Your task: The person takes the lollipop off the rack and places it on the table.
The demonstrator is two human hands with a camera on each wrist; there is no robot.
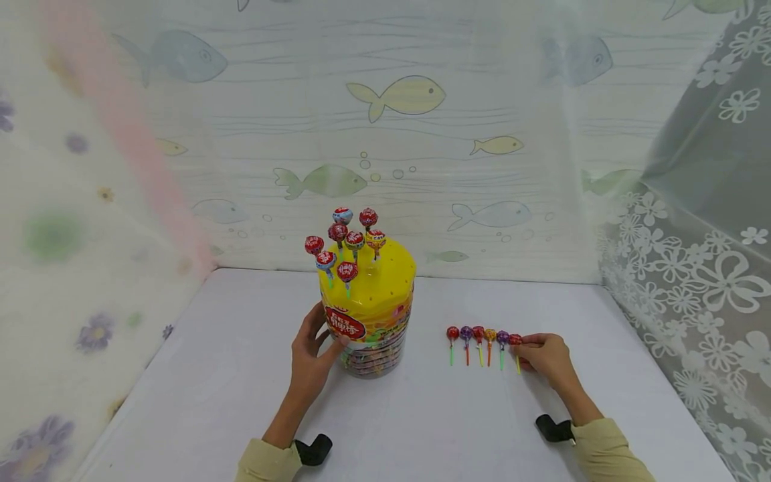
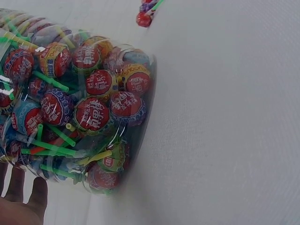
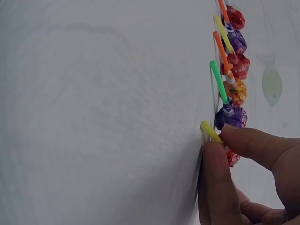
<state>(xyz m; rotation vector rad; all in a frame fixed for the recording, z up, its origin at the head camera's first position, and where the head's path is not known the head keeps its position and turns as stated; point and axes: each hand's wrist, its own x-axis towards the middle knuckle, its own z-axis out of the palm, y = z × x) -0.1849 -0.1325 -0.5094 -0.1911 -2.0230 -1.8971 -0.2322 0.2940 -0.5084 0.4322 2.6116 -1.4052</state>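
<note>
While the left hand [image 1: 310, 363] grips the jar [image 1: 381, 335], the right hand [image 1: 549, 359] pinches a partly hidden red lollipop [image 1: 515, 339].

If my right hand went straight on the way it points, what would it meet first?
Most likely the neighbouring purple lollipop with a green stick, just past the red lollipop your right hand pinches; depth is unclear.

The jar lid [image 1: 388, 271] is yellow. The lined-up lollipops [image 1: 490, 335] run red, purple, red, orange, purple, red, on green, orange and yellow sticks [image 3: 219, 82]. The surface [image 1: 199, 375] is white; the curtain [image 1: 409, 150] has blue, green and yellow fish [image 1: 414, 95].
</note>
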